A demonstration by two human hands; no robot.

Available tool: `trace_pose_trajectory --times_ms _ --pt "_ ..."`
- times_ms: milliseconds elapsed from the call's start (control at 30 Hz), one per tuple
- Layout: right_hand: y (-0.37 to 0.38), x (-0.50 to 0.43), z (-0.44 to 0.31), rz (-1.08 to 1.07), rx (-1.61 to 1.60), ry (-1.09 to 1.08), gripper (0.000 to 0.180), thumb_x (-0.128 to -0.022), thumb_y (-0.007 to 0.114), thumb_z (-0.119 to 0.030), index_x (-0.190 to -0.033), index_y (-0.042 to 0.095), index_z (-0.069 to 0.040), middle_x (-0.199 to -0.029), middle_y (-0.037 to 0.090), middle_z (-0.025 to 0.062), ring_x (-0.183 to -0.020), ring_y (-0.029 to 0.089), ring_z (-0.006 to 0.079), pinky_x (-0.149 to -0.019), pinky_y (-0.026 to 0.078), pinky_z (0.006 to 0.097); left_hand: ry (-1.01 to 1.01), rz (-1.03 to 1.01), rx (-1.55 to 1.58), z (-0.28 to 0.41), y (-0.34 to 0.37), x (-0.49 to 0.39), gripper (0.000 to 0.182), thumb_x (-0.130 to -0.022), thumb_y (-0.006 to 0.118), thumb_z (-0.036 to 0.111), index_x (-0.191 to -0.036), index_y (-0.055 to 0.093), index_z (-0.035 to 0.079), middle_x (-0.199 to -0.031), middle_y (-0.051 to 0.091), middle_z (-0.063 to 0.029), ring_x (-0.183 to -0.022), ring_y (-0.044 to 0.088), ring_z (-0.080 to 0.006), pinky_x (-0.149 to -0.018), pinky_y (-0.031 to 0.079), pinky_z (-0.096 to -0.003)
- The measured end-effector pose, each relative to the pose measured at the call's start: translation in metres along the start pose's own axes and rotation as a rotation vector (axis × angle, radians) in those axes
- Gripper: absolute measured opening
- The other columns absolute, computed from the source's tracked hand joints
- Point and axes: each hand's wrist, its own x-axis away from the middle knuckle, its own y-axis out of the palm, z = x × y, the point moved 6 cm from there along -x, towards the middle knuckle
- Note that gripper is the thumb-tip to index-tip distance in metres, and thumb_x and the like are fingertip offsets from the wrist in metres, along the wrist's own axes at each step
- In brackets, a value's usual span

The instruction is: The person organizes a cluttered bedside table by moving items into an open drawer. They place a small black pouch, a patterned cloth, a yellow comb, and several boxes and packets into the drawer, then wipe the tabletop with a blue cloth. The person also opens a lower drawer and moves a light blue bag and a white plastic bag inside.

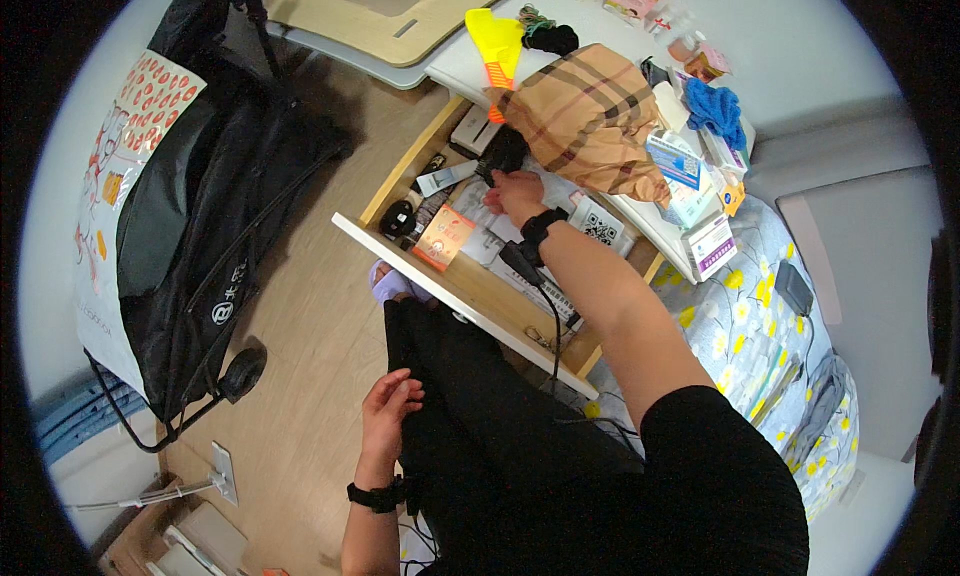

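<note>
My right hand (517, 193) reaches into an open wooden drawer (409, 152) with a white front. Its fingers are at a black bristly item (501, 154), perhaps a brush; whether they grip it is hidden. Close by lie a white tube (448, 178), a small white box (475, 131), an orange printed packet (444, 236) and a round black object (397, 218). Under my right wrist is a black plug-like piece (520, 261) with a cable running over the drawer front. My left hand (394, 407) hangs beside my leg, empty, with fingers loosely bent.
Above the drawer, a white tabletop (457, 66) carries a checked brown cloth (589, 118), a yellow-and-orange tool (495, 47), a blue cloth (714, 113) and several boxes. A black wheeled bag (225, 201) stands left. Flowered bedding (739, 306) lies right, with a dark power adapter (793, 288).
</note>
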Motion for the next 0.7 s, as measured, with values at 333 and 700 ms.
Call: trace_pose_trajectory --times_ms 333,700 --pt "0.006 -0.001 -0.026 -0.037 0.5 -0.444 0.013 -0.082 0.06 -0.011 -0.079 0.052 0.0 -0.059 0.056 0.0101 -0.044 0.056 0.0184 -0.032 0.04 0.0321 0.032 -0.018 0.013 0.002 0.002 0.002 0.022 -0.089 0.054 0.012 -0.11 0.056 0.004 -0.095 0.063 -0.0075 -0.083 0.06 -0.0154 -0.071 0.049 -0.0274" --pt "-0.025 0.211 -0.14 -0.352 0.666 -0.948 0.006 -0.081 0.06 -0.007 -0.083 0.059 -0.002 -0.069 0.059 0.0094 -0.06 0.058 0.0159 -0.052 0.044 0.0276 0.064 -0.036 0.011 0.015 0.018 0.008 0.02 -0.09 0.054 0.01 -0.108 0.057 0.004 -0.092 0.063 -0.0075 -0.081 0.061 -0.0149 -0.069 0.05 -0.0265"
